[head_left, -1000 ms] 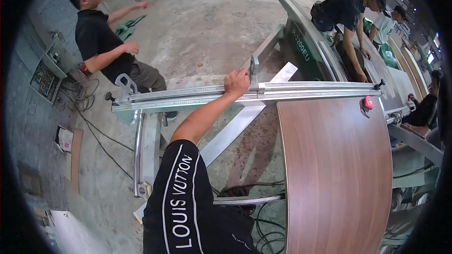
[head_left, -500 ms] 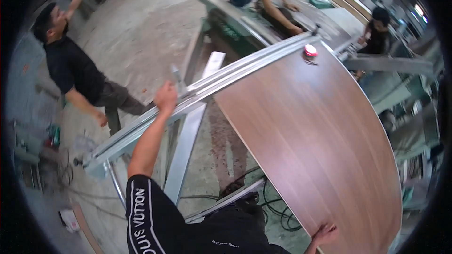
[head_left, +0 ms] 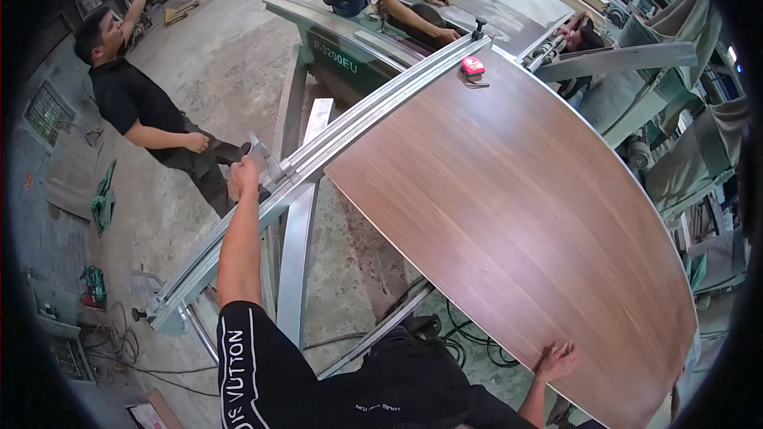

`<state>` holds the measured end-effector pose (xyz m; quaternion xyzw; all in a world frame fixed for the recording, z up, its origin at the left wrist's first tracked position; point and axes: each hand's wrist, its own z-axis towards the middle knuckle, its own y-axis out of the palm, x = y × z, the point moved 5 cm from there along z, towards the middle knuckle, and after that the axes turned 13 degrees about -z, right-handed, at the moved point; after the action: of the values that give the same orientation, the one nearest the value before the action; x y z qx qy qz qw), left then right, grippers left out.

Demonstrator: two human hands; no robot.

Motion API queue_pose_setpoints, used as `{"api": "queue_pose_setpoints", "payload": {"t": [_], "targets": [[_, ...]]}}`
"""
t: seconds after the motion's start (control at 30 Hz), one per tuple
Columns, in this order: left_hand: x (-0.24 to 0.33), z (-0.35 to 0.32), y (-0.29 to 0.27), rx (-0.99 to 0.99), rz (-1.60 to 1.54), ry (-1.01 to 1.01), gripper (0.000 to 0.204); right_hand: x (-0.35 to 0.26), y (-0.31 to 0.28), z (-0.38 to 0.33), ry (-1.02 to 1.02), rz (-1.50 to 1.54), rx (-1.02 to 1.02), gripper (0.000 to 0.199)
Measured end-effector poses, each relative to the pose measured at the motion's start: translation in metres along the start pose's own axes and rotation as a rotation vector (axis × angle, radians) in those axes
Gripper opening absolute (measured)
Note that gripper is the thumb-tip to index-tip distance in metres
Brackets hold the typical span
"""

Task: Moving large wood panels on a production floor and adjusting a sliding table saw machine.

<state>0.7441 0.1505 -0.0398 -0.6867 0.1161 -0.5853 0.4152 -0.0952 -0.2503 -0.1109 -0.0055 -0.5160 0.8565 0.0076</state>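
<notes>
A large brown wood-grain panel (head_left: 477, 191) lies flat on the machine table and fills the right side. Along its far left edge runs a long aluminium fence rail (head_left: 389, 99). My left hand (head_left: 245, 177) is closed at a flip stop (head_left: 269, 160) on this rail, left of the panel's corner; the finger contact is partly hidden. On the panel's near edge rests my right hand (head_left: 559, 361), fingers apart and holding nothing. A red tape measure (head_left: 472, 69) sits on the panel's far end, beside the rail.
A person in black (head_left: 143, 103) stands at the left with one arm raised. Across the green saw (head_left: 342, 59), another person's arms (head_left: 417, 16) reach over the table. Someone crouches at the right (head_left: 584, 36). Cables (head_left: 127, 342) lie on the floor.
My view has shifted, bringing more of the panel's near end into sight. My right hand has moved farther onto the panel. The person at the left has bent the lowered arm up.
</notes>
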Motion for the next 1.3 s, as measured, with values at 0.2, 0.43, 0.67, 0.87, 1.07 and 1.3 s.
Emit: {"api": "queue_pose_setpoints", "payload": {"t": [0.2, 0.43, 0.67, 0.87, 1.07, 1.3], "targets": [[0.003, -0.016, -0.004, 0.099, 0.102, 0.155, 0.032, 0.003, 0.003, -0.003, 0.015, 0.054, -0.009, 0.035], [0.003, -0.012, 0.002, 0.096, 0.131, 0.251, 0.031, 0.009, 0.012, -0.003, -0.025, 0.039, 0.084, 0.033], [0.003, -0.017, 0.002, 0.117, 0.130, 0.410, 0.026, 0.023, 0.015, -0.008, 0.117, 0.065, 0.109, 0.035], [0.012, -0.025, 0.004, 0.097, 0.179, 0.503, 0.023, 0.011, 0.009, -0.011, 0.113, 0.097, 0.150, 0.036], [-0.002, -0.015, 0.006, 0.060, 0.212, 0.505, 0.020, 0.001, 0.010, -0.008, 0.088, 0.128, 0.117, 0.034], [-0.004, -0.017, 0.005, -0.010, 0.191, 0.461, 0.020, -0.003, 0.004, -0.007, 0.064, 0.019, 0.071, 0.033]]}}
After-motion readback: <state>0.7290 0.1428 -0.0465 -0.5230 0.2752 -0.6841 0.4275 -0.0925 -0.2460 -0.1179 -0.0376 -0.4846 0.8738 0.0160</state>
